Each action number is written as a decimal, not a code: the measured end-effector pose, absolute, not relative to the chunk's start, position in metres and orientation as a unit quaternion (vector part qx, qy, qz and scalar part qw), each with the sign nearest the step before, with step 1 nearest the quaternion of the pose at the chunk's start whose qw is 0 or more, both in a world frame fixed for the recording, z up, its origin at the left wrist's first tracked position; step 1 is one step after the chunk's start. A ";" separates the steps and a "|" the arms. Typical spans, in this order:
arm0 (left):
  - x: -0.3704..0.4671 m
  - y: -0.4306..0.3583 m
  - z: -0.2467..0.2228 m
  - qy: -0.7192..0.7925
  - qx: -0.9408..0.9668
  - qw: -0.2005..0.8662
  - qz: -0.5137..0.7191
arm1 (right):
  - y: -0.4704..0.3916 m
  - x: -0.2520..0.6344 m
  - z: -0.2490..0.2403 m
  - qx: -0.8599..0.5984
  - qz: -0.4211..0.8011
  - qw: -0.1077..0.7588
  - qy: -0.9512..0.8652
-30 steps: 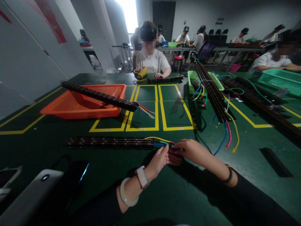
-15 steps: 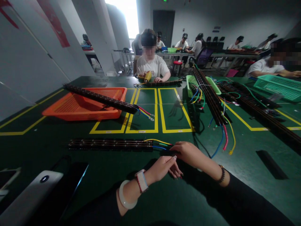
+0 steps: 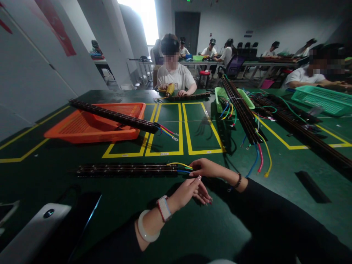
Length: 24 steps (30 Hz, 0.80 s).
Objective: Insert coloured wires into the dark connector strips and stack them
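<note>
A long dark strip assembly (image 3: pixel 126 169) lies crosswise in front of me, with yellow, green and blue wires (image 3: pixel 180 165) coming out of its right end. My right hand (image 3: pixel 209 167) has its fingers closed around these wires, covering their far ends. Just below it, my left hand (image 3: pixel 188 192) hovers with the palm turned sideways. Its thumb points up toward the right hand and its fingers stretch out, with nothing seen in them. A watch with a woven band (image 3: pixel 164 208) and a pale bangle (image 3: pixel 147 225) are on the left wrist.
A second strip rests across an orange basket (image 3: pixel 93 137); another strip bundle (image 3: pixel 240 110) lies over a green basket (image 3: pixel 220 106). More strips lie at right, near a short black piece (image 3: pixel 312 187). Phone-like devices (image 3: pixel 35 234) lie at lower left. A co-worker (image 3: pixel 176 77) sits opposite beside a yellow tool (image 3: pixel 169 90).
My right hand has shifted left along the wires toward the strip's end. My left hand stays below it, its fingers a little more spread. The view has shifted slightly.
</note>
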<state>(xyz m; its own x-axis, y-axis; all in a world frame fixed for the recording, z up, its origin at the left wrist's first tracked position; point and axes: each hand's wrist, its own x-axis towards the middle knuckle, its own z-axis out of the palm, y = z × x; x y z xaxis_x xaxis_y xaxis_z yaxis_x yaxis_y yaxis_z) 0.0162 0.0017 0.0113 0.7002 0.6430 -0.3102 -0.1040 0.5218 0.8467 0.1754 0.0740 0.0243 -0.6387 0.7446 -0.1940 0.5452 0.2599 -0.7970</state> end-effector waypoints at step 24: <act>0.019 0.012 0.007 0.301 0.158 0.831 0.440 | 0.025 0.165 0.031 -0.356 -0.062 0.086 -0.929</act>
